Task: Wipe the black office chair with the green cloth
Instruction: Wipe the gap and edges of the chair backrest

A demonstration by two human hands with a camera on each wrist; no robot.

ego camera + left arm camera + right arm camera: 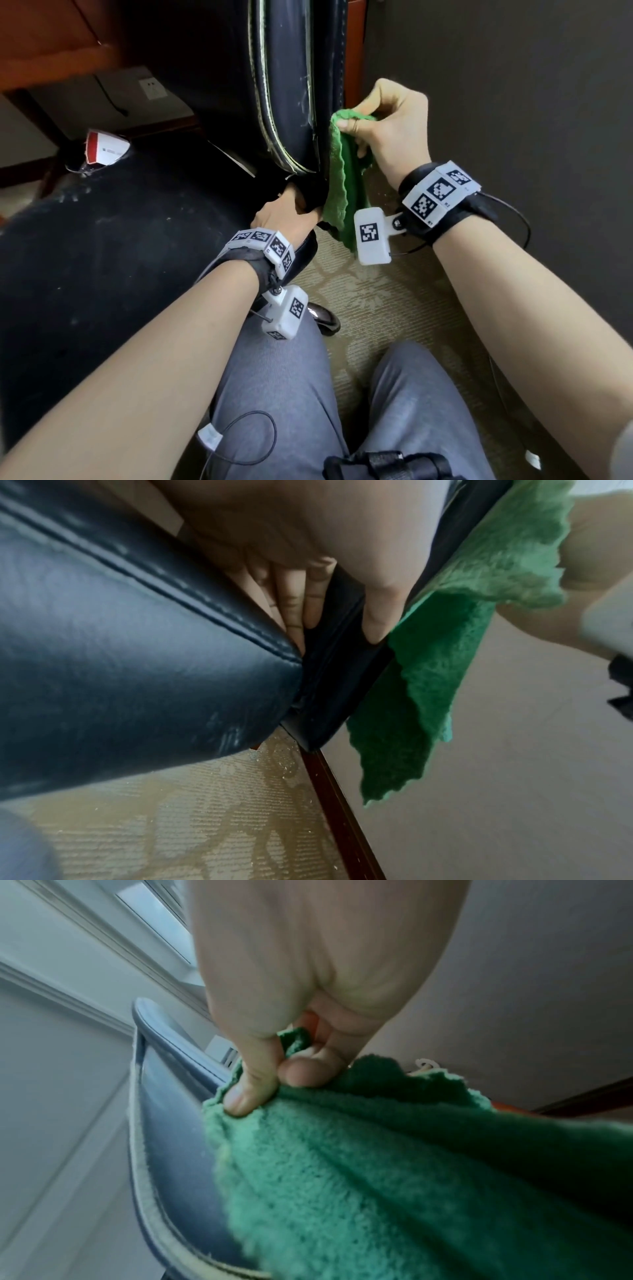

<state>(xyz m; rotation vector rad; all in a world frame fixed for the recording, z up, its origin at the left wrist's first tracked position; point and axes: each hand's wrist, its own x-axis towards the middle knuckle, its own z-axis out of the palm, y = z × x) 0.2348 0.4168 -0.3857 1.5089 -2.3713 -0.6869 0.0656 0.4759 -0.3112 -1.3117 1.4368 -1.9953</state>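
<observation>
Right hand pinches a bunched corner of the green cloth against the rear edge of the black office chair, the rest of the cloth hanging below the wrist. Left hand, just below and beside it, grips the chair's frame where back meets seat. Pale scuffs on the leather beyond both hands suggest the wiping is under way, with plenty left.
</observation>
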